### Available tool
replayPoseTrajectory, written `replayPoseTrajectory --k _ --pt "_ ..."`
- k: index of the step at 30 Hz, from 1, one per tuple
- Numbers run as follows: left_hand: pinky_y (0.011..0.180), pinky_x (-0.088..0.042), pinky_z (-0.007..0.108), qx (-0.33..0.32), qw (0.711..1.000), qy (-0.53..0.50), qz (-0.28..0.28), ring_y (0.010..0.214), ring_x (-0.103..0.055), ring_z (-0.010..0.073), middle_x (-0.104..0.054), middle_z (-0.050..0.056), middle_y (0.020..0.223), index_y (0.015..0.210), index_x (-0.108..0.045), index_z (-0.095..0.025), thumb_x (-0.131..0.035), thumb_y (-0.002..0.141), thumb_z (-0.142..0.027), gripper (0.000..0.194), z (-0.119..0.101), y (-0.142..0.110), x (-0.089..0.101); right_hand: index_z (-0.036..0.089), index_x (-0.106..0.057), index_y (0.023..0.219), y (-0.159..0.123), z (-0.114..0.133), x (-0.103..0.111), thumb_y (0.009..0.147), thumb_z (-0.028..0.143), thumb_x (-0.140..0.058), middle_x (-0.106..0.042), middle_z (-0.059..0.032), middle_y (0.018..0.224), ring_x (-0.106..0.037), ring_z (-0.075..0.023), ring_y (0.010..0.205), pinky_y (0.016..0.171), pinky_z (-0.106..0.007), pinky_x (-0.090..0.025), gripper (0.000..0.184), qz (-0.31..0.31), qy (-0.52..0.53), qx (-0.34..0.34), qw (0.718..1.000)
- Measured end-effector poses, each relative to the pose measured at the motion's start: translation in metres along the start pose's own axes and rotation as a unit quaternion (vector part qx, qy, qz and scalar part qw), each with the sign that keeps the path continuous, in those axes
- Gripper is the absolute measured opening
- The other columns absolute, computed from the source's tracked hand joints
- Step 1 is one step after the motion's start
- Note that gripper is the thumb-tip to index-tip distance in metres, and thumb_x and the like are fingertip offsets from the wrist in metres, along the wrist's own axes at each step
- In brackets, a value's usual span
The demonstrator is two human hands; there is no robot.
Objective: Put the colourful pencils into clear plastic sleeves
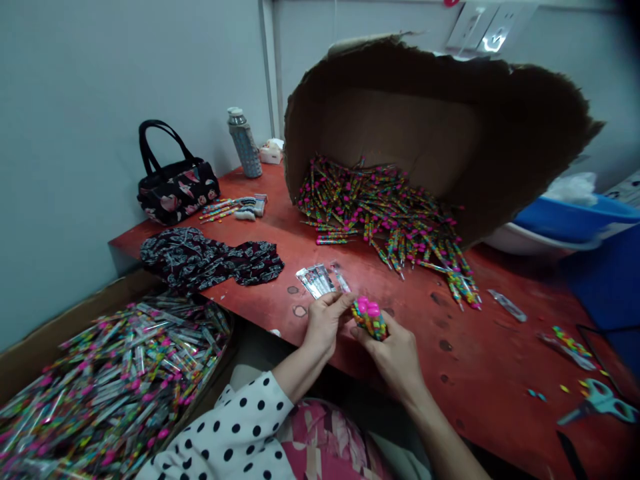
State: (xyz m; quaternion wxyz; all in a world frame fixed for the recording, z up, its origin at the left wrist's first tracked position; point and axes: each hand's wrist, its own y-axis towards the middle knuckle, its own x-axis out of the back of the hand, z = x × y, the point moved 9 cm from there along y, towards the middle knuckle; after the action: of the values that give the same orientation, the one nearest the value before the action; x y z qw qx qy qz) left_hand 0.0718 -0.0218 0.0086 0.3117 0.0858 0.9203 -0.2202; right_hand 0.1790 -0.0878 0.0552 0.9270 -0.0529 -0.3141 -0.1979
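Note:
My right hand (395,357) grips a small bundle of multicoloured sticks with pink tops (370,319). My left hand (325,323) is raised right beside the bundle, its fingertips at or very near the bundle's left end. I cannot tell whether those fingers hold anything. Just beyond my left fingertips, a small stack of clear wrapped packets (316,280) lies on the red tabletop (480,360). A large heap of similar pink-topped sticks (380,213) spreads across the table, spilling from a torn cardboard box (385,113) lying on its side.
Teal-handled scissors (597,401) and scattered bits lie at the table's right. A deep box of wrapped sticks (115,373) stands low at my left. A black printed cloth (210,257), handbag (175,177) and flask (245,143) occupy the far left. A blue-and-white basin (575,223) sits beyond the box.

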Motion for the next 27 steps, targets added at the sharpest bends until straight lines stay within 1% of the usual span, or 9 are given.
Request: replayPoseTrajectory --k 4,8,13,16,19,21,24,26,27 --pt "0.053 -0.041 0.019 -0.040 0.998 0.029 0.028 0.054 -0.052 0.0072 -0.058 -0.001 0.059 0.063 -0.062 -0.010 -0.073 0.062 -0.029 0.022 -0.002 0.001 -0.002 0.017 -0.063 0.087 0.004 -0.006 -0.014 0.064 0.035 -0.070 -0.063 -0.0003 0.070 -0.053 -0.0150 0.059 0.054 -0.024 -0.040 0.029 0.049 0.163 -0.040 0.985" --pt "0.056 -0.044 0.021 -0.040 0.999 -0.034 0.004 0.058 -0.055 0.0092 -0.061 0.000 0.065 0.072 -0.062 -0.013 -0.071 0.065 -0.030 0.021 -0.011 0.002 0.009 0.015 -0.058 0.085 -0.004 -0.019 -0.037 0.065 0.034 -0.070 -0.058 0.0021 0.053 -0.050 -0.0127 0.046 0.044 -0.023 -0.038 0.030 0.125 0.312 -0.111 0.935" --pt "0.051 -0.045 0.022 -0.005 0.999 -0.009 0.030 0.052 -0.054 0.0099 -0.061 0.002 0.064 0.069 -0.061 -0.011 -0.071 0.064 -0.032 0.024 0.000 -0.009 0.005 0.016 -0.056 0.077 -0.004 -0.026 -0.037 0.062 0.028 -0.073 -0.056 0.0039 0.050 -0.049 -0.0103 0.043 0.044 -0.022 -0.039 0.026 0.067 0.384 -0.124 0.913" --pt "0.042 -0.043 0.023 0.007 0.999 -0.002 0.046 0.045 -0.051 0.0097 -0.060 0.002 0.062 0.071 -0.062 -0.010 -0.069 0.066 -0.035 0.026 0.008 -0.017 -0.003 0.016 -0.057 0.079 0.000 -0.019 -0.041 0.062 0.027 -0.074 -0.056 0.0041 0.052 -0.049 -0.0095 0.044 0.044 -0.021 -0.039 0.027 0.065 0.397 -0.115 0.908" --pt "0.044 -0.044 0.023 0.005 0.999 -0.010 0.034 0.045 -0.052 0.0100 -0.061 0.002 0.060 0.070 -0.062 -0.010 -0.070 0.065 -0.033 0.025 0.003 -0.021 0.000 0.015 -0.058 0.080 0.002 -0.012 -0.045 0.061 0.028 -0.075 -0.058 0.0030 0.055 -0.051 -0.0102 0.046 0.046 -0.022 -0.041 0.028 0.073 0.393 -0.114 0.909" --pt "0.052 -0.047 0.024 -0.025 0.999 -0.029 0.002 0.051 -0.056 0.0108 -0.063 0.003 0.062 0.069 -0.063 -0.011 -0.071 0.063 -0.031 0.023 -0.015 -0.025 0.015 0.015 -0.058 0.082 0.002 -0.011 -0.048 0.062 0.029 -0.075 -0.059 0.0020 0.058 -0.052 -0.0109 0.049 0.048 -0.024 -0.043 0.030 0.088 0.389 -0.113 0.910" --pt "0.067 -0.049 0.029 -0.142 0.982 -0.089 -0.090 0.063 -0.061 0.0144 -0.065 0.003 0.065 0.072 -0.064 -0.013 -0.068 0.063 -0.045 0.034 -0.064 -0.040 0.066 0.015 -0.057 0.084 0.005 -0.017 -0.046 0.062 0.031 -0.075 -0.059 0.0020 0.059 -0.052 -0.0111 0.049 0.049 -0.024 -0.043 0.032 0.083 0.385 -0.116 0.912" --pt "0.071 -0.049 0.036 -0.225 0.960 -0.085 -0.141 0.069 -0.063 0.0198 -0.066 0.007 0.066 0.077 -0.066 -0.014 -0.047 0.066 -0.068 0.059 -0.096 -0.052 0.099 0.015 -0.057 0.085 0.008 -0.025 -0.043 0.062 0.033 -0.075 -0.059 0.0019 0.059 -0.053 -0.0120 0.050 0.048 -0.025 -0.043 0.035 0.066 0.386 -0.123 0.912" --pt "0.073 -0.049 0.038 -0.267 0.947 -0.064 -0.166 0.070 -0.063 0.0207 -0.066 0.007 0.066 0.078 -0.066 -0.014 -0.040 0.067 -0.072 0.065 -0.109 -0.057 0.111 0.015 -0.056 0.086 0.009 -0.028 -0.042 0.061 0.034 -0.075 -0.059 0.0017 0.058 -0.054 -0.0125 0.049 0.048 -0.025 -0.043 0.036 0.062 0.387 -0.127 0.911"
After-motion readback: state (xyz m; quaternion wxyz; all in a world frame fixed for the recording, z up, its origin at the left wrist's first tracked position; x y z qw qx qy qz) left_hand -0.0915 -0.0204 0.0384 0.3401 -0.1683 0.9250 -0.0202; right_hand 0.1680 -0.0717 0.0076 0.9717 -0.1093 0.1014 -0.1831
